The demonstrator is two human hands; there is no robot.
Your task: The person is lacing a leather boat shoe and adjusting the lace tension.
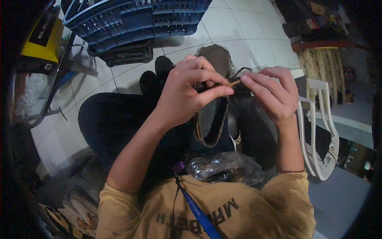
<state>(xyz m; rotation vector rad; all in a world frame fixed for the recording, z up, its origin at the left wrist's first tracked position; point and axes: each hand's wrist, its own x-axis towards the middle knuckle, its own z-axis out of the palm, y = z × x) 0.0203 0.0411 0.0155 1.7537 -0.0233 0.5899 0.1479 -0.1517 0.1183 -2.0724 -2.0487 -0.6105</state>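
Observation:
A grey-brown shoe [215,59] rests over my lap, toe pointing away and its dark-lined opening towards me. Above its middle, my left hand [191,85] pinches a thin tan strip [234,83] between thumb and forefinger. The fingertips of my right hand [274,91] close on the strip's other end. From beside the right fingertips curls a dark lace [240,71]. My hands cover part of the shoe's upper, and whether the strip joins the lace I cannot tell.
Crumpled clear plastic [223,167] lies in my lap. Ahead on the tiled floor stands a blue crate [135,26], with dark shoes [149,81] nearer me. A white plastic chair frame [330,151] is at the right. A yellow and black box [39,47] sits far left.

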